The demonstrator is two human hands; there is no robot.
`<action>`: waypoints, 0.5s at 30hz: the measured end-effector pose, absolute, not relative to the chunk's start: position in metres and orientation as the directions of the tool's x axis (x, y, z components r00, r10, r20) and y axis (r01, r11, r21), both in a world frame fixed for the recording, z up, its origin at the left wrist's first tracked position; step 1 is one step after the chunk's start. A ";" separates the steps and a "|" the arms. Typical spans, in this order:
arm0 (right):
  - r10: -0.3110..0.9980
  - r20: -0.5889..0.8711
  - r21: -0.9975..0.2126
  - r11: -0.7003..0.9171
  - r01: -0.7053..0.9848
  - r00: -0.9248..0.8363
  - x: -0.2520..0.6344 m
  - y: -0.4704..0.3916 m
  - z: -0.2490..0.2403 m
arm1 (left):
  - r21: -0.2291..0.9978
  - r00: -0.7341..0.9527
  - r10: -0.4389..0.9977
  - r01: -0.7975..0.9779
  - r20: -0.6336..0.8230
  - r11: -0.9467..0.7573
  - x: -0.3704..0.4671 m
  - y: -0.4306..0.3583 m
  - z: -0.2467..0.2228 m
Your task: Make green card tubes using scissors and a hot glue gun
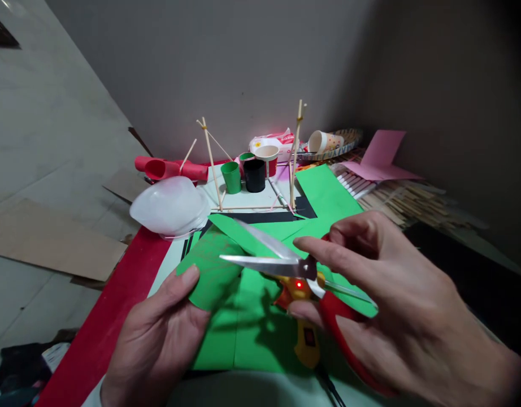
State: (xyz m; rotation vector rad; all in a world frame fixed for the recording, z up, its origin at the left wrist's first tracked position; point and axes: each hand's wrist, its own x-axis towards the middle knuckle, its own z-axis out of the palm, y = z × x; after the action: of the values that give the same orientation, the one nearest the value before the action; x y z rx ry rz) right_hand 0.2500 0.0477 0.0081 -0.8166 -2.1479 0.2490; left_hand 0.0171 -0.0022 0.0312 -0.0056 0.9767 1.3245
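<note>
The table [260,390] carries green paper sheets [252,333]. The right hand [396,316] grips red-handled scissors [286,265], blades parted. The left hand [159,339] pinches a curved green paper piece [209,271], which lies between the blades above the sheets.

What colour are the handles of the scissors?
Red. The scissors sit in the right hand, shown best in the head view.
</note>
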 end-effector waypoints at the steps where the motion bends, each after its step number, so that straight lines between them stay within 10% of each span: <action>1: 0.637 0.611 -0.424 0.765 0.484 -0.470 0.250 0.046 0.007 | 0.538 -0.056 0.827 -0.783 -0.560 0.312 0.017 -0.003 0.030; 15: 0.582 0.618 -0.239 0.779 0.579 -0.528 0.243 0.046 0.004 | 0.638 0.157 0.894 -0.650 -0.419 0.413 0.023 -0.020 0.011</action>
State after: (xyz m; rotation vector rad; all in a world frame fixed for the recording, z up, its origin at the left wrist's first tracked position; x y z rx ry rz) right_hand 0.2428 0.0458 0.0035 -0.8588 -2.2598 0.0055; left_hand 0.0226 -0.0199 0.0108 0.3429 0.8556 1.1362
